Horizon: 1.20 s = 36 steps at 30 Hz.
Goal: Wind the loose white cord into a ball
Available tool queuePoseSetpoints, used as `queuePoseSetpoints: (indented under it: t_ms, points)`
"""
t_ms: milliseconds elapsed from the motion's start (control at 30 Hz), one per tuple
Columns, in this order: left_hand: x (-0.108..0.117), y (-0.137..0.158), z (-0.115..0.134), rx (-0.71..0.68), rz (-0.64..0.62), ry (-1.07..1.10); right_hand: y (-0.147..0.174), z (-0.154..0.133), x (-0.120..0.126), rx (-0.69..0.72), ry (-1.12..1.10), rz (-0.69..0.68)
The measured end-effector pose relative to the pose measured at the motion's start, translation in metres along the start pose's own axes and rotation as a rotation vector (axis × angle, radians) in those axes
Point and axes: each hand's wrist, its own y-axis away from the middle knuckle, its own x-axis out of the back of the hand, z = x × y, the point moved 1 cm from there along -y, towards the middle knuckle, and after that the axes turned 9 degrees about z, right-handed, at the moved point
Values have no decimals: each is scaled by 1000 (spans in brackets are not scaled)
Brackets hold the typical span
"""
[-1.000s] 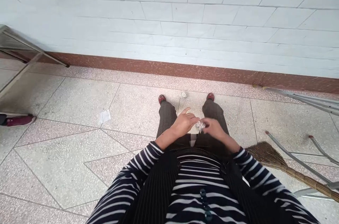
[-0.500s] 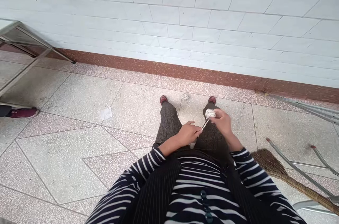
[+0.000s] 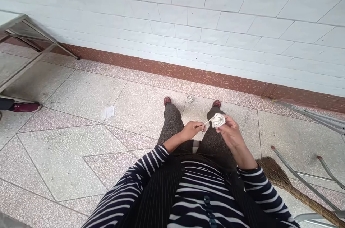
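Observation:
My right hand (image 3: 229,131) grips a small ball of white cord (image 3: 218,120) by its right side, above my right thigh. A short stretch of cord (image 3: 207,122) runs taut from the ball to my left hand (image 3: 193,130), whose fingers are pinched on it. Both hands are over my lap, a little apart. On the floor between my shoes lies another white ball (image 3: 190,98), which looks like wound cord too.
A straw broom (image 3: 296,190) lies at the right beside metal chair legs (image 3: 293,165). White paper (image 3: 108,112) is on the floor at left. Further left are a metal-framed table (image 3: 40,54) and another person's shoe (image 3: 27,107). A tiled wall (image 3: 185,30) stands ahead.
My right hand has turned and moved slightly right and down with the ball, whose wound strands now face the camera more. My left hand has shifted a little up, still pinching the cord.

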Motion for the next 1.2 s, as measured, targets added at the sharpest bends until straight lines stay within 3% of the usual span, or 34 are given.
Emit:
queuePoseSetpoints:
  t_ms: [100,200,333,467,567,733,833,967,1033,1200]
  points:
    - [10,-5,5,12,83,191,-8,-21,-7,30,6,-56]
    - [35,-13,12,-14,101,196,-8,-32,-4,21,-13,-13]
    - [68,-24,9,-35,121,-105,2,-41,21,1,-105,112]
    - [82,-43,1,-79,152,-430,14,-41,30,-86,-114,82]
    - [74,-53,9,-110,151,-467,14,-30,14,-134,-70,29]
    - [32,-41,40,-193,41,40,0,-11,-12,-144,23,-35]
    - [12,-25,47,-117,75,202,-2,-7,-13,-149,51,-31]
    - [0,-8,37,-15,27,141,2,-10,-4,-120,86,17]
    - [-3,-4,30,11,8,83,1,-14,1,-38,108,84]
    - [-5,6,23,69,-33,69,-22,-13,16,327,301,211]
